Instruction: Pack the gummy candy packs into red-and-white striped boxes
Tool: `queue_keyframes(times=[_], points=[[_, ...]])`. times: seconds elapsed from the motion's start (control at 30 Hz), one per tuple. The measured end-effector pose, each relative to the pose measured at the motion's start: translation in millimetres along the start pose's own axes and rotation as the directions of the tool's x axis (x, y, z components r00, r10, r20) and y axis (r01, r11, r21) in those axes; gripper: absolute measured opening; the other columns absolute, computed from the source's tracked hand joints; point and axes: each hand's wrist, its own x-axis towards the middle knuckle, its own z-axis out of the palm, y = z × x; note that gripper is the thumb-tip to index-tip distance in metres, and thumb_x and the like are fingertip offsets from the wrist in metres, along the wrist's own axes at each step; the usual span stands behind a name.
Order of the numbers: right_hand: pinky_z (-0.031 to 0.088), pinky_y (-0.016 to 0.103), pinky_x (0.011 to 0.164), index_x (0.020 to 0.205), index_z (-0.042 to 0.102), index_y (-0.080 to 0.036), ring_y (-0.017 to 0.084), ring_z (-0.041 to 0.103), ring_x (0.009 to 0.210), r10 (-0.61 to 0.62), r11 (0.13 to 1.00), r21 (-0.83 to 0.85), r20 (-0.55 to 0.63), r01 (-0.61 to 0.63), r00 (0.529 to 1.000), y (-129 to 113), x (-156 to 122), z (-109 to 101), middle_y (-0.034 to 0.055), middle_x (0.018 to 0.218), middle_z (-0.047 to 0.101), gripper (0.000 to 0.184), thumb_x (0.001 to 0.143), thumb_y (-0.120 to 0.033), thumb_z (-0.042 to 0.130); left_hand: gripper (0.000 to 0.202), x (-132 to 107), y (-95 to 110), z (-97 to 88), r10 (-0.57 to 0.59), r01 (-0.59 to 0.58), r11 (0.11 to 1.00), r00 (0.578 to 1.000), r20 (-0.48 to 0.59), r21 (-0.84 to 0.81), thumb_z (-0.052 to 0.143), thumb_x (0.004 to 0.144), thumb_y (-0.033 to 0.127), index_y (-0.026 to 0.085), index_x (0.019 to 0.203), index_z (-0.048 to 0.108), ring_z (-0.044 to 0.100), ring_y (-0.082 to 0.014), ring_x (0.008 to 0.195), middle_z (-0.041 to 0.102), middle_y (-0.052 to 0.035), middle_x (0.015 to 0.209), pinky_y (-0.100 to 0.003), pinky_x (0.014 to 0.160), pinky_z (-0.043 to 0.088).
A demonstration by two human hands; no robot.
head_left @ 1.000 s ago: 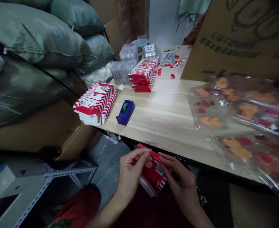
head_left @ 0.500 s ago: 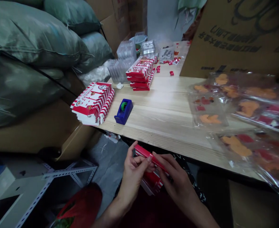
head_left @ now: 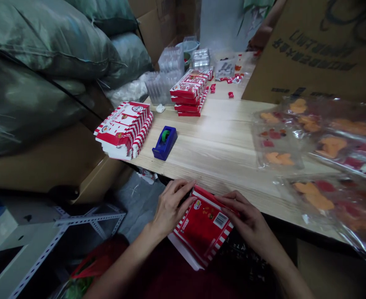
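Observation:
Both my hands hold a red and white striped carton (head_left: 204, 226) just below the near edge of the wooden table (head_left: 214, 153). Its printed back, with a barcode, faces up. My left hand (head_left: 169, 204) grips the carton's upper left corner, fingers curled over the top edge. My right hand (head_left: 245, 216) presses on its upper right side. More flat cartons lie under it on my lap.
A stack of flat striped cartons (head_left: 125, 129) overhangs the table's left end beside a blue tape dispenser (head_left: 164, 142). Red boxes (head_left: 189, 93) are piled farther back near clear plastic trays (head_left: 167, 77). Plastic bags of orange and red pieces (head_left: 313, 145) cover the right. A large cardboard box (head_left: 320, 50) stands behind.
The carton was held edge-up with fingers pinching its flap; now it lies flatter with its barcode side up and both hands at its top corners.

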Motion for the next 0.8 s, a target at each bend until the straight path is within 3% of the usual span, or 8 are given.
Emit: queue_keyframes(times=[0.13,0.23,0.33,0.5,0.63,0.8], points=[[0.059,0.040,0.084,0.129,0.072,-0.035,0.023,0.067,0.100,0.019,1.000,0.020,0.031,-0.020,0.999,7,-3,2,0.0068,0.107,0.066,0.032,0.102,-0.028,0.056,0.032,0,-6,-1.1,0.056,-0.058,0.998,0.993,0.100,0.021,0.060,0.100,0.030,0.026,0.131,0.069,0.066,-0.0256,0.110,0.071,-0.0110,0.119,-0.044,0.096,0.055],[0.058,0.042,0.088,0.128,0.072,-0.034,0.023,0.067,0.103,0.044,0.998,0.050,0.053,-0.046,0.998,13,-6,3,0.0071,0.110,0.066,0.031,0.102,-0.030,0.057,0.027,-3,-7,-4.1,-0.049,0.066,0.991,0.988,0.145,-0.116,0.063,0.098,0.032,0.024,0.122,0.073,0.068,-0.0236,0.103,0.073,-0.0108,0.115,-0.040,0.093,0.055],[0.057,0.044,0.091,0.124,0.075,-0.033,0.024,0.067,0.107,0.090,0.990,0.101,0.067,-0.097,0.994,15,-7,-1,0.0076,0.113,0.065,0.028,0.100,-0.035,0.059,0.027,0,-4,-7.8,-0.165,0.220,0.920,0.968,0.190,-0.325,0.069,0.094,0.034,0.024,0.118,0.074,0.068,-0.0209,0.097,0.073,-0.0089,0.113,-0.034,0.088,0.055],[0.058,0.044,0.092,0.121,0.076,-0.034,0.026,0.067,0.111,0.098,0.985,0.138,0.069,-0.107,0.993,5,-7,-10,0.0080,0.118,0.067,0.027,0.098,-0.037,0.063,0.030,2,5,-6.3,-0.226,0.338,0.843,0.929,0.294,-0.419,0.072,0.091,0.034,0.025,0.120,0.074,0.070,-0.0217,0.094,0.077,-0.0060,0.104,-0.033,0.088,0.053],[0.059,0.046,0.092,0.121,0.076,-0.036,0.026,0.067,0.112,0.061,0.987,0.147,0.053,-0.068,0.997,-3,-13,-15,0.0084,0.119,0.068,0.027,0.097,-0.034,0.065,0.026,-3,12,-3.6,-0.204,0.299,0.856,0.945,0.256,-0.421,0.072,0.092,0.033,0.026,0.118,0.075,0.070,-0.0205,0.095,0.077,-0.0045,0.105,-0.032,0.088,0.052],[0.057,0.047,0.099,0.117,0.079,-0.033,0.028,0.065,0.122,0.176,0.973,0.163,-0.062,-0.164,0.982,10,-14,-15,0.0087,0.124,0.072,0.026,0.094,-0.037,0.068,0.033,-4,20,5.2,-0.218,0.263,0.881,0.963,0.157,-0.392,0.074,0.091,0.035,0.028,0.123,0.072,0.067,-0.0178,0.085,0.075,-0.0032,0.098,-0.030,0.081,0.053]])
